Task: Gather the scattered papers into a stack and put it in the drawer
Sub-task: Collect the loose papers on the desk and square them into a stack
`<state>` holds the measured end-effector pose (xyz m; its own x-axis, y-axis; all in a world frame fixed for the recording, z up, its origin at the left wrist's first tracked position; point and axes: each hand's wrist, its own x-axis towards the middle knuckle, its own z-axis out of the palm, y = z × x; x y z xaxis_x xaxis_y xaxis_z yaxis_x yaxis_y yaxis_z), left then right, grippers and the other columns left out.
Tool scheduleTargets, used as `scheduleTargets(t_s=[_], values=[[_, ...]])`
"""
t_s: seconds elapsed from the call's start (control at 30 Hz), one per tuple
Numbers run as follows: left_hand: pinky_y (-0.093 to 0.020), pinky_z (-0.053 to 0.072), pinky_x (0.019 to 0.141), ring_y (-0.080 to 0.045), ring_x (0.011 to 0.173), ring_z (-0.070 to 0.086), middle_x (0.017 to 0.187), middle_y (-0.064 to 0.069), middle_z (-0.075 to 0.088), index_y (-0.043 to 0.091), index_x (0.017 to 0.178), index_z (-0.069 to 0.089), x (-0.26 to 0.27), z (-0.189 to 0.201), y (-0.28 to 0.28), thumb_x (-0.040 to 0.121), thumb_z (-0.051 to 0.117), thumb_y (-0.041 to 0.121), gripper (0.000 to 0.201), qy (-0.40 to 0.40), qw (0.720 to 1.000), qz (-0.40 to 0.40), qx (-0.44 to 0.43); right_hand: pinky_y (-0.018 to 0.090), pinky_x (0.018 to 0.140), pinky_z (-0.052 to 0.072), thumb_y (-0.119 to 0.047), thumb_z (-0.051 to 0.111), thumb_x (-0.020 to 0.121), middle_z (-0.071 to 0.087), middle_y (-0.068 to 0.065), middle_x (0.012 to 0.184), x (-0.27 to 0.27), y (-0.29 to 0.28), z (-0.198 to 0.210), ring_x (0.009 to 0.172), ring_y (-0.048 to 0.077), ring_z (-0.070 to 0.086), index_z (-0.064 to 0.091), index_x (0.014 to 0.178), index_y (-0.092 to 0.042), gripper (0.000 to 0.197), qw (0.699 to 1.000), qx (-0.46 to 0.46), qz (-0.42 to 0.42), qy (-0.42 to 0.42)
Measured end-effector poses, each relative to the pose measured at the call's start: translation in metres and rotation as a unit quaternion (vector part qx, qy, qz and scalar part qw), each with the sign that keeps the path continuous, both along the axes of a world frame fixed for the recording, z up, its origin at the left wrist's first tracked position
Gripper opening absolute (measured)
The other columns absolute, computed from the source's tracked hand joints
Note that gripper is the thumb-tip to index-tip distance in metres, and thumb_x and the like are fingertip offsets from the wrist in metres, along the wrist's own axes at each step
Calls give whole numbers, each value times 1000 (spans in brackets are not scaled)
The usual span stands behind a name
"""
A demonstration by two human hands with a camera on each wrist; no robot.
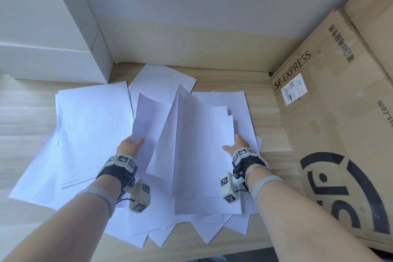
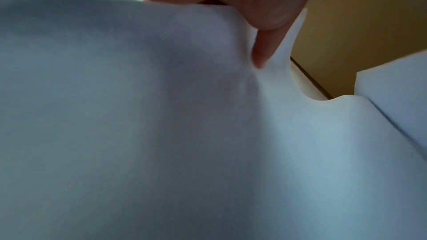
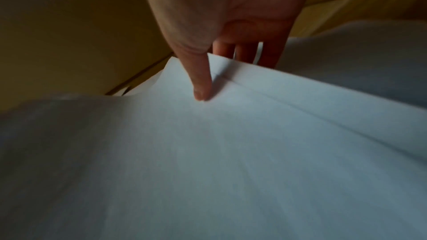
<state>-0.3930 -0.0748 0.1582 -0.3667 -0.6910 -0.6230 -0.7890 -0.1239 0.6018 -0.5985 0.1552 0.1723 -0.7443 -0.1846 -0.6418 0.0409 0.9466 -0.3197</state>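
Several white paper sheets lie spread over the wooden desk (image 1: 27, 117). In the middle a raised bundle of papers (image 1: 191, 134) stands tilted between both hands. My left hand (image 1: 133, 144) pinches the bundle's left edge, thumb on top; in the left wrist view that thumb (image 2: 265, 43) presses into the sheet (image 2: 161, 116). My right hand (image 1: 236, 144) grips the right edge, thumb over the paper and fingers under; the right wrist view shows the thumb (image 3: 201, 83) on the sheets (image 3: 231, 152). More loose sheets (image 1: 91, 125) lie flat at the left, and others fan out below. No drawer is visible.
A large SF Express cardboard box (image 1: 340, 112) leans at the right, close to my right hand. White boxes (image 1: 49, 38) stand stacked at the back left. A grey wall (image 1: 191, 6) closes the back. The desk's front edge runs below the papers.
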Motion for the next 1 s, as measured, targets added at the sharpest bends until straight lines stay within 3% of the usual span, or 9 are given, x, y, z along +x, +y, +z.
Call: scheduleTargets(t_s=[0.1,0.2,0.3,0.37,0.5,0.6,0.73,0.87,1.0], values=[[-41,39,102,-37,119,53,129,-24,57,0,127,53,-5,4,-1,91,47,45,58,-19,1000,1,12,36,105,41,-27,65,85,49,8,140,9,-12,-3,127,27,50,35,140,-10,65,999,-28,-9,-31],[-35,44,76,-34,86,57,87,-18,65,6,85,62,-4,14,3,69,54,39,38,-25,999,-18,20,37,107,39,-32,67,83,46,9,143,9,-20,-1,130,28,47,35,142,-6,72,995,-63,-51,-52],[-32,37,72,-30,79,52,77,-14,58,7,78,56,-2,15,3,71,47,33,28,-34,999,-30,18,31,101,41,-25,64,87,50,11,139,3,-19,3,126,30,50,41,137,-2,60,994,-61,-55,-74],[-32,39,73,-29,83,54,83,-13,61,8,87,60,-1,13,1,80,56,17,12,-37,999,-31,14,32,98,43,-17,59,89,54,12,134,0,-14,7,121,31,54,45,134,-3,49,997,-42,-45,-37],[-31,40,75,-28,85,54,107,-22,66,3,109,63,3,9,-4,80,60,5,29,-19,999,-26,14,30,82,45,-9,53,90,61,18,124,-12,1,15,102,30,58,54,124,-3,35,995,-50,-73,46],[-31,38,74,-26,84,51,108,-21,64,1,115,60,5,10,-5,84,58,6,32,-18,999,-32,9,27,73,39,-7,57,86,63,25,118,-24,11,18,84,21,51,60,108,-1,23,984,-108,-127,58],[-32,39,77,-29,88,52,116,-24,63,-1,118,58,7,10,-6,88,54,11,33,-26,999,-44,-3,31,79,43,-5,59,89,61,23,124,-23,6,34,97,24,57,55,124,1,36,982,-146,-115,24],[-40,37,101,-38,121,51,132,-28,53,-7,128,49,4,13,-7,97,38,36,54,-31,999,-21,8,33,92,46,-13,53,92,60,16,128,-5,-14,35,115,31,58,51,129,-6,39,996,-79,-46,11],[-40,37,102,-37,122,51,132,-26,54,-7,128,49,4,12,-10,94,41,45,62,-18,999,-4,34,32,90,44,-15,53,91,47,13,139,17,-31,17,121,32,53,29,144,-15,58,996,-68,-60,10]])
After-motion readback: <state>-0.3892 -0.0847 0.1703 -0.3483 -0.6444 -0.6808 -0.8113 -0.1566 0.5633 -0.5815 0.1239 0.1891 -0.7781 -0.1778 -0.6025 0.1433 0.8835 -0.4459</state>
